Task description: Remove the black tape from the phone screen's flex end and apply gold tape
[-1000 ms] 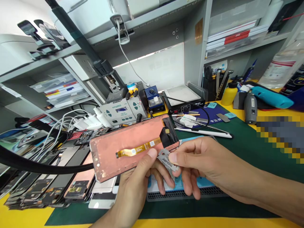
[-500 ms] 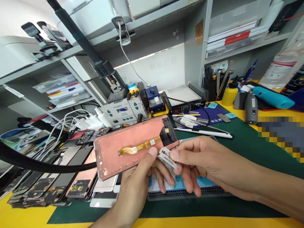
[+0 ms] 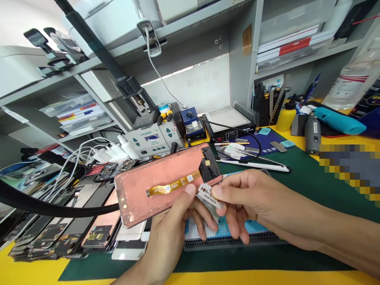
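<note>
Phone display panel [image 3: 139, 200], flex cable [image 3: 173, 187] facing up, sits on left hand [image 3: 169, 233]: left thumb [image 3: 190, 190] pressed on its lower edge, fingers spread beneath. Right hand [image 3: 252, 198] pinches razor blade [image 3: 210, 196] between thumb and fingers, just beside panel edge. Panel slightly further left than before; blade about same.

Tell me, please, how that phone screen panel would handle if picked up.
The phone screen panel is probably stiff but fragile: it is thin, yet lies flat on the left hand. Its gold flex cable looks floppy.
</note>
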Demonstrator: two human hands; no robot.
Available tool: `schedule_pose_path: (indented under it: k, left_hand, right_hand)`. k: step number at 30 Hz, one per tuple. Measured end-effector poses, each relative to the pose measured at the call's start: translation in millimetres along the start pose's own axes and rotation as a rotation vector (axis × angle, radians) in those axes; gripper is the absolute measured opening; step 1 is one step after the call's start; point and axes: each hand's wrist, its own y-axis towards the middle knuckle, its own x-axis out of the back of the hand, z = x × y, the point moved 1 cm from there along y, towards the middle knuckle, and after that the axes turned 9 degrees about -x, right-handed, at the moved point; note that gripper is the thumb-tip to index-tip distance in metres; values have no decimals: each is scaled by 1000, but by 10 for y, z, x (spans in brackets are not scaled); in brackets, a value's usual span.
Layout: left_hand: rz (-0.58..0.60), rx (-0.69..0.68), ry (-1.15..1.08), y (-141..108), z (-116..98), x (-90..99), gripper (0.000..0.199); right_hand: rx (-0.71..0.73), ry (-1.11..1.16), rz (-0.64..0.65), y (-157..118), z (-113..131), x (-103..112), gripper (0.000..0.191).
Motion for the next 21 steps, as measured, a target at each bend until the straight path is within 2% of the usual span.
schedule_pose_path:
  k: [12, 21]
  left_hand:
    - [-16, 15, 9, -7, 19, 4, 55]
    - [-26, 29, 15, 6, 2, -9, 54]
  right_hand:
    - [-9, -10, -26, -10, 9, -1, 47]
    - [-8, -3, -25, -8, 14, -6, 44]
